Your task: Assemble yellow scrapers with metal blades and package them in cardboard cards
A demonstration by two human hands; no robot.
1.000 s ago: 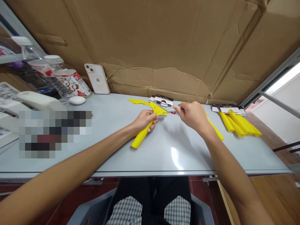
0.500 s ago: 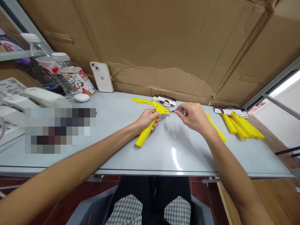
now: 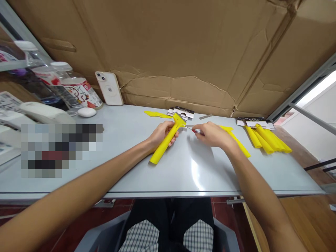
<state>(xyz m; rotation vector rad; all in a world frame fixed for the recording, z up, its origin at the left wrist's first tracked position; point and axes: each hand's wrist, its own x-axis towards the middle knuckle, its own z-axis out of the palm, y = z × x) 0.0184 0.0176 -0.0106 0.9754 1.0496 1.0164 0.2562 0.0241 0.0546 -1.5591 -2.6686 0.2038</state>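
Note:
My left hand (image 3: 160, 134) is closed around a yellow scraper (image 3: 165, 144), its wide head up and its handle slanting down toward me. My right hand (image 3: 214, 133) grips a small screwdriver (image 3: 194, 131), whose thin metal shaft points left to the scraper's head; whether the tip touches is too fine to tell. Beside the head, thin metal blade pieces show on the table. A flat yellow part (image 3: 156, 114) lies behind my left hand. Another yellow scraper part (image 3: 237, 140) rests right of my right hand, partly covered by it.
Several yellow handles (image 3: 270, 141) with black-and-white cards (image 3: 256, 122) lie at the right. More cards (image 3: 181, 112) and a metal strip (image 3: 205, 116) are at the back. A phone (image 3: 109, 89) leans on the cardboard (image 3: 168, 52). Bottles (image 3: 81, 91) and a white mouse (image 3: 87, 112) stand left.
The scraper has turned in my left hand, so its head faces differently. My right hand has lowered slightly with the screwdriver, uncovering the metal strip behind. The whole view has shifted a little.

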